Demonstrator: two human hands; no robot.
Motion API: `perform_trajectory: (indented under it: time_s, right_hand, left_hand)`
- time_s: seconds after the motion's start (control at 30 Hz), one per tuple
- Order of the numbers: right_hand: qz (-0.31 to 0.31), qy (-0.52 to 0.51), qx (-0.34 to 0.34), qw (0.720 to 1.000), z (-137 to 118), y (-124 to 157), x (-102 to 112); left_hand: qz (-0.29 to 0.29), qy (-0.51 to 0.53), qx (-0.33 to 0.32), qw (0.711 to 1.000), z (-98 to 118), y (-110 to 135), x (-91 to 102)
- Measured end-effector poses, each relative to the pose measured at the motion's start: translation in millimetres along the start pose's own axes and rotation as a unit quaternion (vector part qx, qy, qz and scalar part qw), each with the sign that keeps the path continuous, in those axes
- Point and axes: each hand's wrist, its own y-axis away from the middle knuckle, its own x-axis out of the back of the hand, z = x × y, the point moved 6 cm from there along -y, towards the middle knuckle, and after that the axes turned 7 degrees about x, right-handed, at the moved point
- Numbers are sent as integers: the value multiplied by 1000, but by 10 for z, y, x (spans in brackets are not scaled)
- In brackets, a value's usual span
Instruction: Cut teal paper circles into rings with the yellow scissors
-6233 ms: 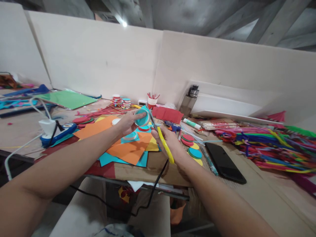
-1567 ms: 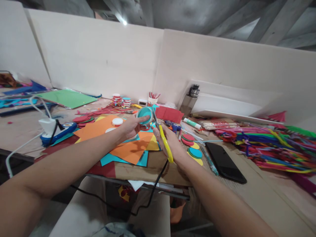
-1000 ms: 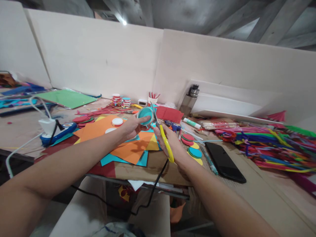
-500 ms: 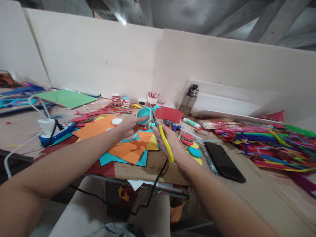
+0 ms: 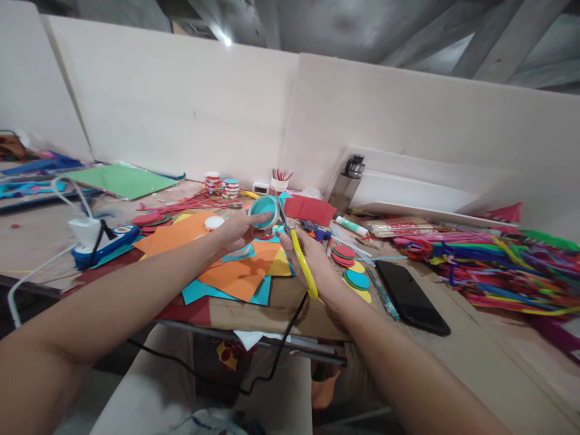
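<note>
Pinched between the thumb and fingers of my left hand (image 5: 239, 231) is a shallow round piece with a turquoise inside and a white rim (image 5: 264, 211). My right hand (image 5: 312, 257) is closed around yellow-handled scissors (image 5: 302, 260). Their blades point up and lie right beside the piece's right edge; I cannot tell if they touch it. Below both hands lie orange paper sheets (image 5: 240, 281), with turquoise (image 5: 261, 291) and yellow paper sticking out from under them. A white-topped round piece (image 5: 214, 223) rests on the orange paper, left of my left hand.
Right of my hands are paper discs (image 5: 357, 280), a black phone (image 5: 410, 296) and a heap of colourful pipe cleaners (image 5: 480, 266). A bottle (image 5: 347, 184) leans near the back wall. A blue power strip (image 5: 106, 244) sits left; a black cable (image 5: 283, 350) crosses the front edge.
Almost nothing differs. The scissors and my right hand have shifted very slightly; my left hand keeps the round piece in the same place.
</note>
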Motion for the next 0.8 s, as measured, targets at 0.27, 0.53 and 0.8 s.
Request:
perform_trajectory:
  time_s: [0.27, 0.53, 0.8]
  right_hand:
    - [17, 29, 12, 999, 13, -5, 28]
    - [11, 46, 2, 999, 65, -14, 21]
    - [11, 27, -11, 1000, 105, -13, 0]
  left_hand:
    - [-28, -9, -2, 1000, -53, 3, -28]
    - [-19, -22, 10, 1000, -8, -14, 6]
    - [-17, -25, 23, 999, -14, -36, 73]
